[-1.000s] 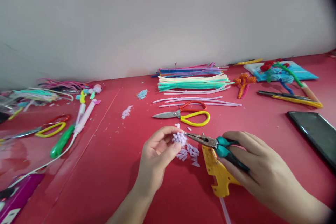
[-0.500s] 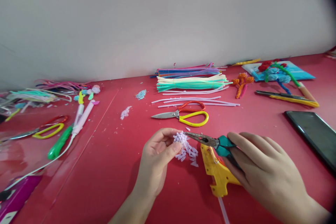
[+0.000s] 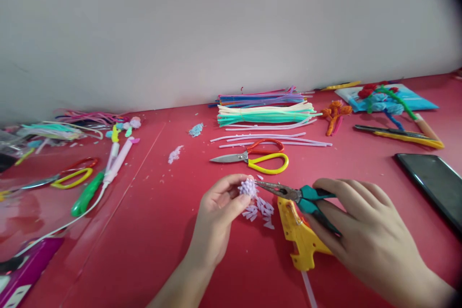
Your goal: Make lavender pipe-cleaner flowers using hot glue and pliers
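Note:
My left hand (image 3: 215,216) pinches a small lilac pipe-cleaner tuft (image 3: 247,187) just above the red table (image 3: 151,231). In my right hand (image 3: 364,236) is a pair of teal-handled needle-nose pliers (image 3: 292,195), gripped by the handles, their tips touching the tuft. Several cut lilac bits (image 3: 260,211) lie on the table under the pliers. A yellow glue gun (image 3: 299,238) lies beneath my right hand.
Red-and-yellow scissors (image 3: 258,158) lie just beyond my hands, with loose lilac stems and bundled pipe cleaners (image 3: 265,110) behind them. A dark phone (image 3: 435,185) sits at right, finished pipe-cleaner flowers (image 3: 382,98) at far right. More scissors (image 3: 61,178), a green-handled tool (image 3: 86,195) and pipe cleaners are at left.
Both hands stay almost in place; the pliers' tips keep working at the tuft with only small shifts.

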`<state>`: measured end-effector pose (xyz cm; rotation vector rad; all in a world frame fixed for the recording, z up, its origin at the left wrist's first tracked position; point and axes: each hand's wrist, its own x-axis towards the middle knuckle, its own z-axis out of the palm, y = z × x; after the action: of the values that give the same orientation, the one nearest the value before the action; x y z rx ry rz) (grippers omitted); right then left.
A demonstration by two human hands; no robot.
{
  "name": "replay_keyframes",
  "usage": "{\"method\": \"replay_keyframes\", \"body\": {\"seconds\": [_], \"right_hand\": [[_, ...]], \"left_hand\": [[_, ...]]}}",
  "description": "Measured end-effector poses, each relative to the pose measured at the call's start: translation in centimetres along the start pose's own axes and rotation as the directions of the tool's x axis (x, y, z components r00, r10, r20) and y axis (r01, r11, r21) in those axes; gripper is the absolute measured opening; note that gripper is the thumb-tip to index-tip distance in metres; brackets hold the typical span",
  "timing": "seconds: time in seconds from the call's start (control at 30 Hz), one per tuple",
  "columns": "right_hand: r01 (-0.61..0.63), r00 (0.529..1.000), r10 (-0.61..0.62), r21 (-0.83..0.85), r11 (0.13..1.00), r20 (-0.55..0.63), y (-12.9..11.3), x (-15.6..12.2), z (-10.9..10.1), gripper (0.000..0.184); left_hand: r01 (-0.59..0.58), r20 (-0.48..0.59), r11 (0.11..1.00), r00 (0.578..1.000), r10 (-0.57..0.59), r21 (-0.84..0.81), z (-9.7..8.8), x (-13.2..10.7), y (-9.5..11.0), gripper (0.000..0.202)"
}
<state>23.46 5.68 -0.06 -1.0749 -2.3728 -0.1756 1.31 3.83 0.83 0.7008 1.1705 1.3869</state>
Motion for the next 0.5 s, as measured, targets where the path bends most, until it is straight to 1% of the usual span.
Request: {"method": "replay_keyframes", "body": {"seconds": [0.1, 0.17, 0.3, 0.5], "right_hand": [[-0.117, 0.992, 0.108, 0.169, 0.979, 0.06, 0.18, -0.17, 0.3, 0.015], [-0.171, 0.984, 0.153, 0.24, 0.956, 0.095, 0.12, -0.27, 0.47, 0.015], [-0.183, 0.981, 0.157, 0.276, 0.944, 0.113, -0.17, -0.28, 0.59, 0.016], [-0.194, 0.978, 0.16, 0.305, 0.932, 0.135, -0.31, -0.1, 0.55, 0.019]], "left_hand": [[-0.046, -0.006, 0.999, 0.999, 0.046, -0.012, -0.17, 0.13, 0.15, 0.023], [-0.05, -0.003, 0.999, 0.999, 0.05, -0.006, -0.25, 0.13, 0.17, 0.024], [-0.048, 0.005, 0.999, 0.999, 0.048, 0.017, -0.35, 0.08, 0.0, 0.024], [-0.076, 0.006, 0.997, 0.997, 0.076, 0.032, -0.42, 0.08, -0.1, 0.025]]}}
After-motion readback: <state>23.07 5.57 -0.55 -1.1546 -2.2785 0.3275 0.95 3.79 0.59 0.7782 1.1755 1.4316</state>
